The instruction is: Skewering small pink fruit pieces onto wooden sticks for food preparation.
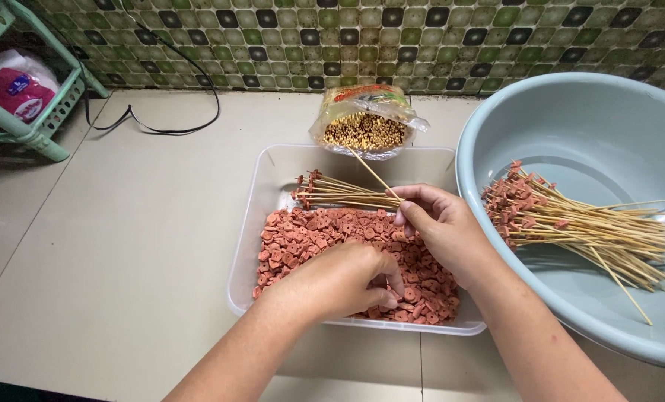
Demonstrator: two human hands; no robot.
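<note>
A: What's in the clear tub (252, 223)?

B: Clear plastic tub, rectangular, on the pale surface w/ tile seams, could be floor, can't tell. Lower two-thirds is covered w/ small reddish-pink sausage slices (310, 234), round, some w/ a hole in the middle. Across the top end lies a bunch of loaded skewers (332, 192), a slice or two at each tip, tips pointing left.

A: Hands?

B: Left hand (344, 281) is down in the slices at the near edge of the tub, fingers curled together on the pile; looks pinched on a slice, but the slice itself is hidden under the fingers. Right hand (440, 223) is over the tub's right side, thumb + fingers clamped on one bare bamboo skewer (373, 173), which angles up-left toward the bag.

A: Which bag?

B: Clear plastic bag of bare sticks (364, 128), open end facing the camera, so you see the stick ends as a mass of dots. Sits just beyond the tub's far edge, near the tiled wall (392, 37).

A: And the right?

B: Big pale-blue basin (571, 126), right beside the tub. Inside: a heap of finished skewers (571, 219), slices at the left ends, sticks fanning right.

A: Else?

B: Black cable (157, 130) far left, green plastic rack (27, 112) in the top-left corner w/ a pink-and-white packet in it.
</note>
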